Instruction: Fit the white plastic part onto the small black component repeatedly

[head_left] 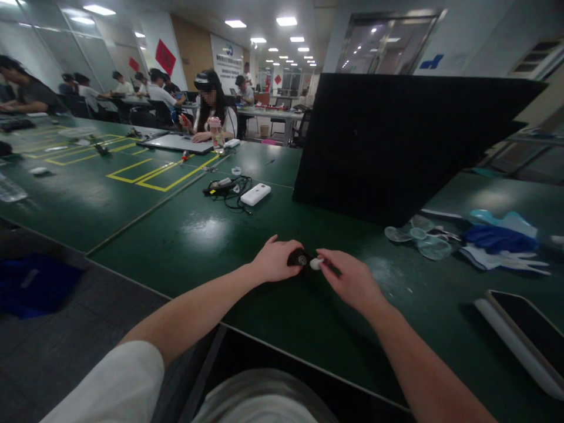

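My left hand [278, 260] is wrapped round a small black object [298, 258] with a round, greyish end that faces right. What kind of object it is I cannot make out. Close by on its right, my right hand [348, 275] pinches a small white rounded piece [315, 264] between thumb and fingertips. Only a narrow dark gap shows between the two pieces, and whether they are joined there I cannot tell. Both hands are just above the green tabletop [264, 311], near its front edge.
A large black panel [379, 141] stands ahead on the right. Clear fan blades [425, 238], blue-and-white gloves [502, 241] and a phone [529, 329] lie to the right. A white box-shaped device [256, 194] and black cables [231, 197] lie ahead. Another person [215, 111] sits across the table.
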`<state>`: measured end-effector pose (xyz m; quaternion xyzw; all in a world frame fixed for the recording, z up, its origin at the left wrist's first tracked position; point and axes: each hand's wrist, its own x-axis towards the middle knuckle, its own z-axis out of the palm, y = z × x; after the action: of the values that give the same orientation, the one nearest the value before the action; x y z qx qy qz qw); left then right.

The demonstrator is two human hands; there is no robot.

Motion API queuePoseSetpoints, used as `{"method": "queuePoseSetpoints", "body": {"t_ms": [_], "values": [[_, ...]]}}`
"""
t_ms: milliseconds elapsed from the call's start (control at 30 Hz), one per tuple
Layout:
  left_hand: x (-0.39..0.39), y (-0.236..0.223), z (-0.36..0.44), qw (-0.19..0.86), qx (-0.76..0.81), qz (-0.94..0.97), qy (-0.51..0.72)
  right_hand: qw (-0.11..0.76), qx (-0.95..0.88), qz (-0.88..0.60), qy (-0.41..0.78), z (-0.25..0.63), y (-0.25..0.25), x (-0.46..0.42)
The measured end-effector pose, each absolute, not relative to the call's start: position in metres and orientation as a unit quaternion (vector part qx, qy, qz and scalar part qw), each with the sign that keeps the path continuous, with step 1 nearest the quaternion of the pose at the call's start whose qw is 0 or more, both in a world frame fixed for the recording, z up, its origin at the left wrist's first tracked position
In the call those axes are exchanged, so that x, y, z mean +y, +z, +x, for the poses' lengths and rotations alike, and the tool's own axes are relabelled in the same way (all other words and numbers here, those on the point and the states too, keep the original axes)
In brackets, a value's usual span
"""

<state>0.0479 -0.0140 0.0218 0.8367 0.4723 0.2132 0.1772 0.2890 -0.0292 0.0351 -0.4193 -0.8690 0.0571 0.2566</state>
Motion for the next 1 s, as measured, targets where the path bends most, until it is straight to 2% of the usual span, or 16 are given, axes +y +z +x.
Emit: {"method": "queuePoseSetpoints", "body": {"t_ms": [167,600,867,1000], "values": [[-0.0137,0.0228,0.0473,0.184,0.472,0.836,0.21,0.25,-0.877,-0.405,0.063,0.2864,0.036,-0.0294],[-0.0127,0.0199,0.049,0.195,0.48,0.827,0.218,0.307,-0.838,-0.448,0.047,0.286,0.0372,-0.028],[-0.0123,0.0195,0.0482,0.195,0.466,0.833,0.226,0.269,-0.868,-0.41,0.081,0.2819,0.0295,-0.0257],[-0.0116,0.0189,0.0482,0.196,0.455,0.838,0.227,0.239,-0.842,-0.478,0.065,0.2788,0.0283,-0.0236]]}}
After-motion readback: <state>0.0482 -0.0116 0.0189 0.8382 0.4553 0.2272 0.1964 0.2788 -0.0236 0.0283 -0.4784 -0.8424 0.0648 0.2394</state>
